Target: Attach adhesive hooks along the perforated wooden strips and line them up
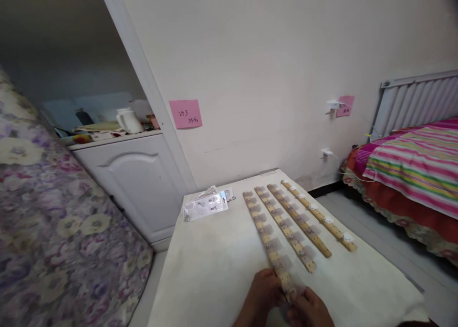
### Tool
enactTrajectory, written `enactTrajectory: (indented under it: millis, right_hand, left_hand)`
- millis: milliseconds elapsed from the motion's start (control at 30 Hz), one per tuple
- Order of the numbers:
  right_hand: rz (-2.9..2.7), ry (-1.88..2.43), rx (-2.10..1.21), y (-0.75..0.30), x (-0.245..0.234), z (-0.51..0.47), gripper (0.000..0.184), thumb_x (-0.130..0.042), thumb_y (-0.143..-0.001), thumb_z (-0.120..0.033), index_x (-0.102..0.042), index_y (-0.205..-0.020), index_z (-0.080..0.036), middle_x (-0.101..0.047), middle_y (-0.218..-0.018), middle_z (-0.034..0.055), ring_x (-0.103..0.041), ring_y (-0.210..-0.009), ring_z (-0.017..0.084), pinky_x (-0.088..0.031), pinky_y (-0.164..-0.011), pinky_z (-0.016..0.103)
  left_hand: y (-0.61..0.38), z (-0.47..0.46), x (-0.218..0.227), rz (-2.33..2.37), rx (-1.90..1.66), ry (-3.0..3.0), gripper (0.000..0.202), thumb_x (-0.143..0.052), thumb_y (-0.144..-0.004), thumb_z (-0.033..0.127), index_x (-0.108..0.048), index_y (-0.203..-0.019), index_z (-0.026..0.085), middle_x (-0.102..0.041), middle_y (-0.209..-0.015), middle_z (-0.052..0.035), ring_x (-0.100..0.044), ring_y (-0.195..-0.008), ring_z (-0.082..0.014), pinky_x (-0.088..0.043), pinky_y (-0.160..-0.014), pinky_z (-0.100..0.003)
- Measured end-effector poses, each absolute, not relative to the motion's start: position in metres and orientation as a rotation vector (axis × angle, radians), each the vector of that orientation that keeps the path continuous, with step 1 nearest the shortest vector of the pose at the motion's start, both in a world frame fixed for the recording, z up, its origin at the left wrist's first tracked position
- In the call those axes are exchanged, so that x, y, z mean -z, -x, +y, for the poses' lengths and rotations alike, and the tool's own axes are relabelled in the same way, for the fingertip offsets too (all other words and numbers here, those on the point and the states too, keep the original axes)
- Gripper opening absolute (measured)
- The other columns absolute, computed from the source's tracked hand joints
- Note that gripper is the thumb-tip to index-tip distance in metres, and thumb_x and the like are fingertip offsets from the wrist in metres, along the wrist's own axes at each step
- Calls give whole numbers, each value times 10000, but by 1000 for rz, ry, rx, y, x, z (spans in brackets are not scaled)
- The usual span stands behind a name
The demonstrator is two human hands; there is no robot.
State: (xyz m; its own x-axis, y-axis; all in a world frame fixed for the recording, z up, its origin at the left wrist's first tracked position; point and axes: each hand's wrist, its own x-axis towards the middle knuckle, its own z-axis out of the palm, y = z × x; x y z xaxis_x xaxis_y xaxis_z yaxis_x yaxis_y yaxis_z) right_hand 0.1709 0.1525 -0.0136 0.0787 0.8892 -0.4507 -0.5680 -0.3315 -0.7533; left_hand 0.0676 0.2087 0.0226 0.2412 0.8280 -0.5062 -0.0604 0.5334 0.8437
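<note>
Several pale wooden strips lie side by side on a white-covered table, with small fittings and clear, square plastic pieces spaced along them. At the near end of the leftmost strip [263, 231], my left hand [262, 292] is closed on the strip's left edge. My right hand [308, 309] is pinched at the same end from the right, with a small clear plastic piece at its fingertips, partly hidden. To the right lie a second strip [286, 230], a third strip [299, 220] and a fourth strip [324, 219] bearing round whitish pieces.
Clear packets [205, 206] with small metal parts lie at the back left of the table [205, 265]. Beyond is a wall with a pink note [185, 114]. A cabinet [132, 179] and floral cloth [60, 236] stand left; a bed [418, 160] is right.
</note>
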Motion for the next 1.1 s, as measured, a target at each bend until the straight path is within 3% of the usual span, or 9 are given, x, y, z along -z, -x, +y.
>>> enactTrajectory:
  millis: [200, 367, 500, 633, 833, 967, 1100]
  right_hand:
    - [-412, 1130, -1564, -172, 4, 152, 403, -814, -524, -408, -541, -701, -171, -605, -509, -24, -523, -384, 88, -343, -368, 173]
    - [-355, 1125, -1570, -177, -10, 145, 474, -867, -437, -406, -549, -704, -176, -641, -554, -11, -635, -522, 147, -487, -517, 242]
    - [-295, 1114, -1558, -187, -17, 135, 578, -887, -378, -421, -580, -804, -179, -693, -636, 25, -698, -674, 230, -538, -657, 342]
    - [-282, 1144, -1592, -196, -18, 122, 671, -872, -416, -443, -597, -962, -168, -725, -722, 63, -709, -676, 253, -547, -668, 384]
    - [-225, 1013, -1636, -201, -21, 108, 577, -866, -505, -349, -611, -978, -139, -741, -840, 87, -699, -698, 182, -538, -667, 285]
    - [-202, 953, -1733, -205, -26, 104, 553, -832, -596, -292, -576, -1059, -134, -739, -874, 76, -677, -621, 133, -510, -567, 222]
    - [-214, 962, -1757, -206, -24, 101, 568, -803, -642, -336, -543, -1106, -138, -739, -824, 63, -638, -524, 105, -466, -481, 191]
  left_hand:
    - [-68, 208, -24, 1212, -697, -809, 156, -554, -457, 225, -592, -581, 138, -535, -397, 13, -462, -346, -91, -310, -374, -196]
    - [-66, 201, -22, 1261, -742, -820, 200, -584, -492, 273, -588, -647, 146, -561, -440, 8, -501, -394, -95, -335, -407, -191]
    - [-68, 202, -17, 1298, -742, -848, 202, -597, -502, 288, -569, -649, 153, -557, -431, 2, -498, -383, -106, -340, -412, -205]
    - [-70, 204, -12, 1341, -726, -882, 184, -612, -508, 274, -545, -636, 160, -559, -429, 4, -489, -374, -101, -331, -412, -206]
    - [-72, 202, -16, 1386, -722, -955, 151, -580, -562, 243, -555, -688, 165, -596, -468, 14, -529, -418, -110, -366, -433, -205]
    - [-72, 197, -23, 1415, -712, -1022, 134, -582, -591, 229, -587, -701, 152, -613, -478, 8, -567, -452, -130, -417, -470, -224]
    - [-71, 190, -27, 1425, -724, -1045, 183, -559, -626, 213, -624, -785, 153, -651, -540, 2, -614, -526, -156, -458, -519, -243]
